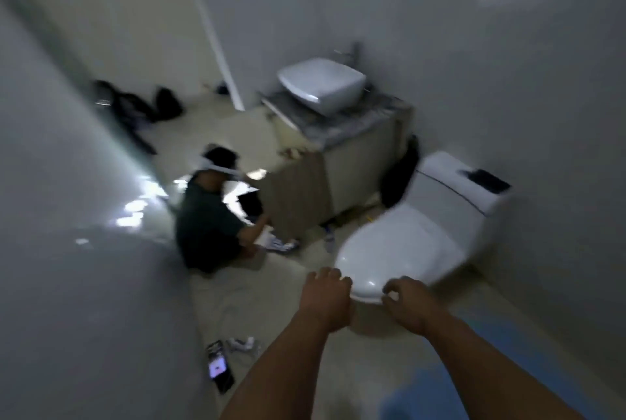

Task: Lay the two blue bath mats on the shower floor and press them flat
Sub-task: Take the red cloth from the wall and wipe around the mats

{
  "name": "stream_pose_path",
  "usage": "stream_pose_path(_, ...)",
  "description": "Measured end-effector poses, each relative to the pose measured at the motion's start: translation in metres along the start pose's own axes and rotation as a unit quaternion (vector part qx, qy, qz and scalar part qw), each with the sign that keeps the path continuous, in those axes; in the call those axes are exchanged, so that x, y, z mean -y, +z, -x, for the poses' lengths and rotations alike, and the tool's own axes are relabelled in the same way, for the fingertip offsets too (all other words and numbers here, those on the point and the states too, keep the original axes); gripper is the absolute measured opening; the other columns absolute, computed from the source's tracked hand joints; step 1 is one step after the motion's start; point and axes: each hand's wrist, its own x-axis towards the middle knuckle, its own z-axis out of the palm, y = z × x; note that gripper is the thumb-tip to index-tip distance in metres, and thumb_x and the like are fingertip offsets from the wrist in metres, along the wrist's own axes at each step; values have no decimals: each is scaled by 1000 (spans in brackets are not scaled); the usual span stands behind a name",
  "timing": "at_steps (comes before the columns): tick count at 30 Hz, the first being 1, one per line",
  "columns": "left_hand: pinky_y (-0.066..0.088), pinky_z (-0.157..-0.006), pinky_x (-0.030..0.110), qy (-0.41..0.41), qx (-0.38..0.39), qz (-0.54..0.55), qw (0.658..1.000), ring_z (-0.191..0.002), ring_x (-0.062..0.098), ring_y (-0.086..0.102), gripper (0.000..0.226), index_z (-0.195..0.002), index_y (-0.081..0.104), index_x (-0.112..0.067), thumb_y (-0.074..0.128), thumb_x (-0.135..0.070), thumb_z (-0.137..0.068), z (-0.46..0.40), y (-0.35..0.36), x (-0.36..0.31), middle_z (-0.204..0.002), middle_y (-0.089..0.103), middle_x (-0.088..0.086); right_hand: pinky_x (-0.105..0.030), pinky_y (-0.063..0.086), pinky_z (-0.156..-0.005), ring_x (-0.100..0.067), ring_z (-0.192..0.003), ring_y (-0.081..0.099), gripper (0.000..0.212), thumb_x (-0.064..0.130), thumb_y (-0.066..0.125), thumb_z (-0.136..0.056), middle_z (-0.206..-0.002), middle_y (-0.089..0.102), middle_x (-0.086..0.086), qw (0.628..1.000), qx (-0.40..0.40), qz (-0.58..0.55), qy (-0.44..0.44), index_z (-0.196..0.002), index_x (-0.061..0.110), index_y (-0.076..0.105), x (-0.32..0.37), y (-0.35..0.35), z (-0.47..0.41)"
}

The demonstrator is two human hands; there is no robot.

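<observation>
Blue bath mat material lies on the floor at the lower right, blurred; part of it is hidden under my right forearm, and I cannot tell one mat from two. My left hand is stretched forward above the beige floor, fingers curled loosely, holding nothing. To its right, my right hand hovers by the front of the toilet lid, fingers loosely bent, also with nothing in it. Both hands are well clear of the blue mat.
A white toilet stands straight ahead. Behind it is a vanity with a white basin. A person crouches on the floor by the vanity. A phone lies on the floor by the left wall.
</observation>
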Motion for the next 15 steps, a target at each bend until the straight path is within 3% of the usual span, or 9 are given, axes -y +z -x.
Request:
stream_pose_path(4,41,-100,50,-114,-102,-29,988,-128,37,49,43,-122,62,-18,55,-43,-87,52,-66,60,-131,58,13,-30,48,-93,-19,-112,63,25,41,59,-95,-121,69,4,989,5,27,-144,-114,29,70,87,-26,-35)
stream_pose_path(7,44,-95,53,-215,-208,-59,952,-124,39,52,41,-120,59,-22,61,-39,-83,125,-120,110,-124,62,14,-27,47,-75,-18,-93,70,6,30,68,-92,-100,76,3,964,21,-13,-264,-88,33,72,200,-47,-38)
stream_pose_path(9,44,-95,49,-296,-237,-83,922,-124,36,51,38,-116,62,-22,56,-43,-85,175,-150,134,-122,63,11,-27,45,-70,-19,-84,71,14,23,71,-91,-85,75,3,944,18,-61,-323,-81,33,69,272,-57,-29)
stream_pose_path(12,48,-91,45,-389,-327,-132,851,-118,32,56,42,-116,66,-23,55,-47,-83,256,-195,154,-120,66,5,-24,48,-73,-14,-82,70,9,24,71,-91,-85,74,8,887,20,-125,-445,-85,31,73,383,-64,6)
stream_pose_path(15,49,-89,43,-434,-440,-180,766,-113,29,57,43,-117,67,-24,54,-47,-84,339,-243,150,-117,67,1,-27,51,-81,-5,-80,69,7,28,73,-88,-89,77,7,831,72,-186,-520,-93,28,78,479,-67,62)
